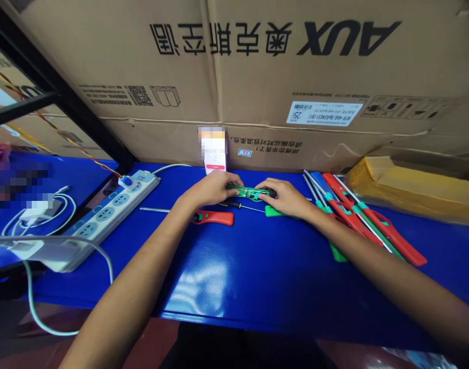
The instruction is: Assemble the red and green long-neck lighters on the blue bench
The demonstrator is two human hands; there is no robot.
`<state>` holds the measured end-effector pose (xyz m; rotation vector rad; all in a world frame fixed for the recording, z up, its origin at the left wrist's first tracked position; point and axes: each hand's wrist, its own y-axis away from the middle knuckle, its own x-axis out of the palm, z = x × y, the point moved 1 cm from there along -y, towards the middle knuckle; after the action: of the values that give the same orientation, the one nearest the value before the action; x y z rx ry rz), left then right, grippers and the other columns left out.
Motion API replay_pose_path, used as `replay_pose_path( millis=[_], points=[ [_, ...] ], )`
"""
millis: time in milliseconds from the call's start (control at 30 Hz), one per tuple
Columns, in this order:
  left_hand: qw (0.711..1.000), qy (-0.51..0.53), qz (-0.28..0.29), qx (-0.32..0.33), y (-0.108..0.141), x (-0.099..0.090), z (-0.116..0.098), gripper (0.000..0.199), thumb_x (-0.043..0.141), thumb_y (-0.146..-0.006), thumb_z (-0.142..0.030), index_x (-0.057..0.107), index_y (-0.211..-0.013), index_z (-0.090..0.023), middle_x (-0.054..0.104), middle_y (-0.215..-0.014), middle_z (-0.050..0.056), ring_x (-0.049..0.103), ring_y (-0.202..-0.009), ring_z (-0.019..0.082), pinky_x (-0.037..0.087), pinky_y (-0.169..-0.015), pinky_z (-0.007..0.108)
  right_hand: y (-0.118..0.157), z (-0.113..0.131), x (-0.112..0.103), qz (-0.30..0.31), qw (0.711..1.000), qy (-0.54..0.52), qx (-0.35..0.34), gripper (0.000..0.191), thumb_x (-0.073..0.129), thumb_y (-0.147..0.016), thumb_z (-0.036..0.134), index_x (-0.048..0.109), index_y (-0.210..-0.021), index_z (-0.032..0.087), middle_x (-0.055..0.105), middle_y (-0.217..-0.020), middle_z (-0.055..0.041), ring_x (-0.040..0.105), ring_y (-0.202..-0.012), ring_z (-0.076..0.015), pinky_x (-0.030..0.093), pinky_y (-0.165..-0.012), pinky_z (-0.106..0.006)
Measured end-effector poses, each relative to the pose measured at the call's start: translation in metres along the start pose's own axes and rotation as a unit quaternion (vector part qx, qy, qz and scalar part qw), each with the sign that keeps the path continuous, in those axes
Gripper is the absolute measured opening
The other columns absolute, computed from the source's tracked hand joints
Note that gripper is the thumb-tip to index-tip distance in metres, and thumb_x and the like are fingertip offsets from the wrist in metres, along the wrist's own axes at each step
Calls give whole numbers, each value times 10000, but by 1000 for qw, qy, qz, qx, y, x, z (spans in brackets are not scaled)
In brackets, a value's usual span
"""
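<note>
Blue tabletop (pixel 204 277), glossy, backed by a big cardboard carton (pixel 253 72) standing upside down; clock read from the green handle piece (pixel 245 192) between the worker's hands.

At 1 o'clock, high on the carton, "AUX" inverted; at 12, 奥克斯空调, likewise inverted; white label (pixel 324 114) toward 1–2, a model number beginning "KFR-46G" and a large "25", finer lines too small for me; lower, just past 12, 师傅您辛苦了! over a line on gentle handling; small blue-edged sticker (pixel 244 152) at 12, its marks uncertain.

Left hand (pixel 222 185) has thumb and fingers closed on the piece's 9 o'clock end; right hand (pixel 282 196) grips the 3 o'clock end; the piece sits low over the table, metal bits visible within.

Phone (pixel 215 154) propped at 11, screen partly blurred, red button low; screwdriver (pixel 234 204) at 7, shaft toward a second green piece (pixel 273 211) at 4, partly under the right hand; red-handled lighter (pixel 217 218) at 8; sheaf of long lighters (pixel 372 220), red, green and blue, at 3–4; taped yellow-brown box (pixel 414 184) beyond, at 3; white power strip (pixel 107 212) at 8–9, plugs in it.
</note>
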<state>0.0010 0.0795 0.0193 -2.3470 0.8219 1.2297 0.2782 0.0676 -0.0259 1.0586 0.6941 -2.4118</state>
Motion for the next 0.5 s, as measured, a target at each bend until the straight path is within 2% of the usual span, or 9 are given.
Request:
replay_pose_path(
  millis=[233, 500],
  points=[
    [1000, -16, -1, 6, -1, 0, 0, 258, 691, -999, -192, 815, -1222, -148, 852, -1159, 106, 741, -948, 206, 530, -864, 321, -1, -8, 3, -23, 990, -114, 74, 339, 796, -944, 328, 811, -1276, 263, 840, -1059, -57, 779, -964, -257, 613, -897, -412],
    [1000, -9, 1, 12, 0, 0, -2, 250, 690, -1004, -227, 815, -1207, -149, 852, -1156, 103, 735, -949, 200, 522, -864, 318, -3, -8, 3, -19, 984, -159, 80, 291, 826, -915, 401, 839, -1165, 253, 842, -1036, -55, 762, -947, -252, 600, -917, -423]
  ],
)
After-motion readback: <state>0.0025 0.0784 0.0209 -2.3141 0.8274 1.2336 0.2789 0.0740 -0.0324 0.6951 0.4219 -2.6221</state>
